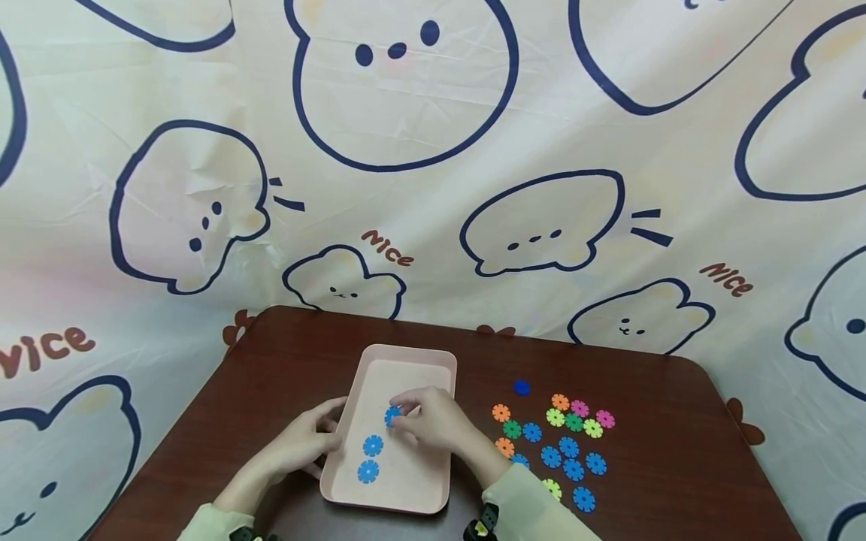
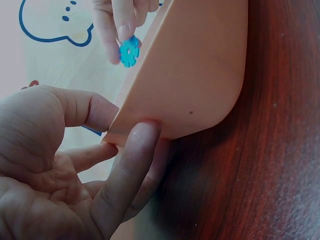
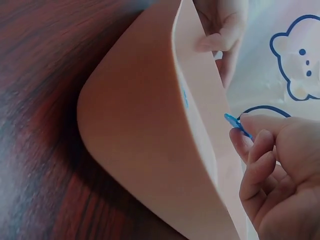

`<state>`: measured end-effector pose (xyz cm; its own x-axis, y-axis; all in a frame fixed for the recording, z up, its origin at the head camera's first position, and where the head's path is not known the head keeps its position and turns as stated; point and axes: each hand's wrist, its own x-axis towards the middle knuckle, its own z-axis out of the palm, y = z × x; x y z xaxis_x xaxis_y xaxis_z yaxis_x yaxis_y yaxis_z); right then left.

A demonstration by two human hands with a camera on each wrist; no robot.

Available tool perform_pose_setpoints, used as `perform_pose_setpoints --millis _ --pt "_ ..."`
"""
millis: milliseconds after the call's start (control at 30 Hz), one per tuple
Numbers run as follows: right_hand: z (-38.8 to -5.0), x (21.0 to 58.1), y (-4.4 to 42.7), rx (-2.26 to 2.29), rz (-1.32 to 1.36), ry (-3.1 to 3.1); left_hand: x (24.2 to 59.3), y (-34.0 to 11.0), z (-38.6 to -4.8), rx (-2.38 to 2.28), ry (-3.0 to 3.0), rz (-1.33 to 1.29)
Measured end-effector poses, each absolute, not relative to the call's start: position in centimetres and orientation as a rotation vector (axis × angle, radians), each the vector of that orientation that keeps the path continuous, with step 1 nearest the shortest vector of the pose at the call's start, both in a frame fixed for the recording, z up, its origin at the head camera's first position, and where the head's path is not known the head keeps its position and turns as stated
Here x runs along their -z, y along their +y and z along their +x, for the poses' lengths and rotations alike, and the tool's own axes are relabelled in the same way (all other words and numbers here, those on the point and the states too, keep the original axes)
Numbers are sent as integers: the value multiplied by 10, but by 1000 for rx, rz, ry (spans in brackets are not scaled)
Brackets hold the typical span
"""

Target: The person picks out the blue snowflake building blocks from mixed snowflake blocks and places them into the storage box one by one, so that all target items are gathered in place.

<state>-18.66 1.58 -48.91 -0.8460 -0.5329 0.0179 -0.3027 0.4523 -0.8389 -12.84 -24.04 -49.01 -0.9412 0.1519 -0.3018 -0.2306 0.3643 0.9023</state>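
Observation:
My right hand (image 1: 436,421) pinches a blue notched plastic disc (image 1: 392,415) between thumb and fingertips, above the middle of a pale pink tray (image 1: 413,372). The left wrist view shows the held disc (image 2: 129,51) with a small centre hole, tilted up on its edge. My left hand (image 1: 301,442) holds the tray's left side, with fingertips on the rim and the outer wall (image 2: 200,75). Inside the tray lie two more blue discs, one (image 1: 373,445) just beyond the other (image 1: 368,472).
Right of the tray, several loose notched discs lie on the dark brown table (image 1: 649,451): blue ones (image 1: 573,470), orange (image 1: 501,412), green (image 1: 512,429), yellow-green (image 1: 593,428) and pink (image 1: 605,418). A printed white cloth (image 1: 433,210) hangs behind the table.

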Motion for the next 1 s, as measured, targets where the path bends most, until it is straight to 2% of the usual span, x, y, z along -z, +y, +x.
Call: perform_pose_setpoints --millis 667,1000 --pt "-193 502 -8 1181 -743 2590 490 -240 -129 -1612 2294 -50" --pt "-190 495 1 1204 -705 2582 493 -240 -128 -1601 2315 -70"
